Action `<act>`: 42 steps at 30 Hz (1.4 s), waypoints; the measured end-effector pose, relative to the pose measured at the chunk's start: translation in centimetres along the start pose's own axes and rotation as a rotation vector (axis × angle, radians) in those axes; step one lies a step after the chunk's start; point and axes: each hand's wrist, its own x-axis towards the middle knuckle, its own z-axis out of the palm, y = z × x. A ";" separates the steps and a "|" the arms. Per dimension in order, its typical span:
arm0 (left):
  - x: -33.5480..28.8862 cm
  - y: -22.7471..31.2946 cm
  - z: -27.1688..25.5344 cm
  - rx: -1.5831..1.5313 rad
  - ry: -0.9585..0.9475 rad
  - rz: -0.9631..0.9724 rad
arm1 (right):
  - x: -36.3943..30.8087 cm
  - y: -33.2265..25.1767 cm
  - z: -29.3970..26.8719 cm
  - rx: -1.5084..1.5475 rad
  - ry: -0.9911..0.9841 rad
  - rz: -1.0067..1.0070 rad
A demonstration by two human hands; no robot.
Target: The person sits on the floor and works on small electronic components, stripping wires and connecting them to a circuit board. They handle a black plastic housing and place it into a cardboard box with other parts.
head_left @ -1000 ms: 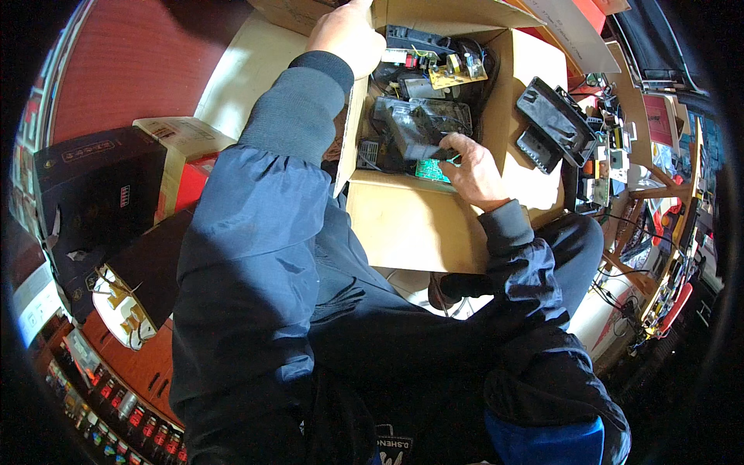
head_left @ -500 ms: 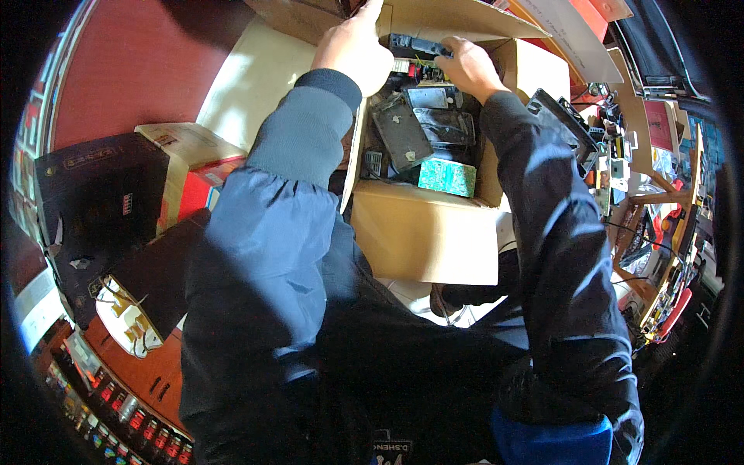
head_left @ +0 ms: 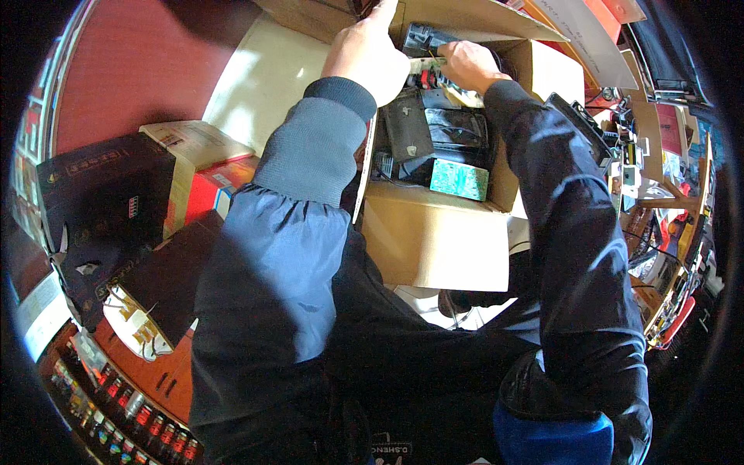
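My left hand (head_left: 364, 60) is over the far left corner of an open cardboard box (head_left: 434, 244), one finger stretched along the raised back flap; its other fingers are mostly hidden. Inside the box, my right hand (head_left: 471, 67) has its fingers curled closed beside a black plastic part (head_left: 422, 39). What sits in the right fingers is hidden. Just below them lie small parts with red connectors (head_left: 428, 77). Nearer in the box are a scuffed dark flat case (head_left: 408, 128), a glossy black unit (head_left: 456, 128) and a green circuit board (head_left: 459, 179).
Dark printed boxes (head_left: 105, 201) and a red-and-white box (head_left: 209, 182) stand at left. A white piece with brass-coloured parts (head_left: 136, 325) lies in front of them. On the right is a cluttered wooden shelf (head_left: 666, 203). Below the box, my legs (head_left: 434, 356) extend forward.
The whole view has shifted slightly. My right hand has moved a little off the black plastic part, its fingers now curled by the connectors. My left hand keeps its place at the flap.
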 end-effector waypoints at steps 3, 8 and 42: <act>-0.1 1.4 -0.2 -0.409 -0.036 0.072 | -3.0 -0.7 -2.5 0.111 -0.072 -0.177; -0.1 2.1 -1.5 -0.179 -0.226 -0.245 | -12.8 -3.5 -4.4 0.283 -0.102 -0.329; -1.2 1.3 -1.6 -0.091 -0.131 -0.146 | 4.7 -0.9 9.9 0.266 -0.420 0.349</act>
